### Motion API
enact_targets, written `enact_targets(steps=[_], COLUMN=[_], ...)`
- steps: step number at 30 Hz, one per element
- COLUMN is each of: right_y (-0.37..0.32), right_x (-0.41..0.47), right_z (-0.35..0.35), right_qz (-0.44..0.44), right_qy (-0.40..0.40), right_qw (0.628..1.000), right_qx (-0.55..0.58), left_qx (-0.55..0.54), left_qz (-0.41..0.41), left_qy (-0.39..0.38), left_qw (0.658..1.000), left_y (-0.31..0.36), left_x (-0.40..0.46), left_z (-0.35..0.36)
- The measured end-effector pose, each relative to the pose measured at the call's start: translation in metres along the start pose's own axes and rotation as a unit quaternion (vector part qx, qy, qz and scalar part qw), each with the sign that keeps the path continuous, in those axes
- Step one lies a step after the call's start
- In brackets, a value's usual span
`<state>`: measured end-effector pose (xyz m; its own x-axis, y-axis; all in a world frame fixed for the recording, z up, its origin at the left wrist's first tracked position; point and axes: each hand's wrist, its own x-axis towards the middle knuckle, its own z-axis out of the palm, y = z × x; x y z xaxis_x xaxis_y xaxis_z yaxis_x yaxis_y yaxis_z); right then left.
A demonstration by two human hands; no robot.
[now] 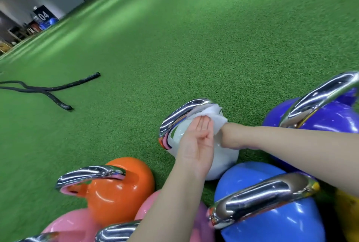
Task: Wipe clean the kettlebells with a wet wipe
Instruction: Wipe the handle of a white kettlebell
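A white kettlebell with a chrome handle stands on the green turf in the middle of a cluster of kettlebells. A white wet wipe lies over its top, just under the handle. My left hand reaches up from below with straight fingers, palm showing, and its fingertips rest on the wipe. My right hand comes in from the right. Only its wrist end shows, because the wipe and my left hand hide the fingers.
Around the white one stand an orange kettlebell, a blue kettlebell, a purple kettlebell, a pink kettlebell and a yellow kettlebell. A black battle rope lies on the turf at the left. Open turf stretches ahead.
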<state>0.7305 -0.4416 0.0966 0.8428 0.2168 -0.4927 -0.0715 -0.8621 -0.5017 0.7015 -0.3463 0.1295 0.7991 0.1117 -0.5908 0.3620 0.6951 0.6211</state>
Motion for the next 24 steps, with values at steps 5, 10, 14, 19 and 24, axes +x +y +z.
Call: enact_targets(steps=[5,10,14,19,24], right_y=[-0.014,-0.034,-0.052,-0.072,-0.074], right_x=[-0.004,-0.021,-0.018,0.003,0.017], right_z=[-0.011,-0.02,-0.01,0.009,0.0], right_qz=[-0.027,-0.012,0.019,0.087,0.066], right_qy=[0.039,-0.113,-0.135,-0.042,0.058], right_qw=[0.97,0.852,0.847,0.888,0.935], right_qx=[0.239,0.511,0.513,0.449,0.343], left_qx=[-0.042,0.037,0.063,0.083,0.179], left_qz=[0.026,0.036,0.043,0.043,0.073], left_qy=[-0.032,-0.021,-0.024,0.028,0.042], left_qw=[0.998,0.998,0.997,0.995,0.98], left_y=[0.026,0.04,0.046,0.049,0.055], left_x=[-0.008,-0.022,-0.024,-0.023,-0.012], left_z=[-0.027,-0.046,-0.057,-0.057,-0.067])
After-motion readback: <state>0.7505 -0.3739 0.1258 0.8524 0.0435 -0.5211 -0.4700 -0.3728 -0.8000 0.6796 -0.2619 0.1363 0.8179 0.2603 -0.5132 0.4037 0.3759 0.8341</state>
